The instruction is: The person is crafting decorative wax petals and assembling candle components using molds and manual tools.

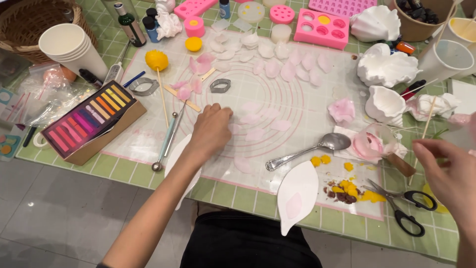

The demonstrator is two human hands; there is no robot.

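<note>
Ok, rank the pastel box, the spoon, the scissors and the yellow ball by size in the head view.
1. pastel box
2. spoon and scissors look alike in length; unranked.
3. yellow ball, smallest, though farther from the camera.

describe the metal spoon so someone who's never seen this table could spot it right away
Start at the translucent mat with pink rings covering the middle of the green checked table. Near the mat's lower right, the spoon lies flat, bowl toward a pink flower, handle pointing down-left. It is the only shiny silver item there, among pale petals and yellow crumbs.
</note>
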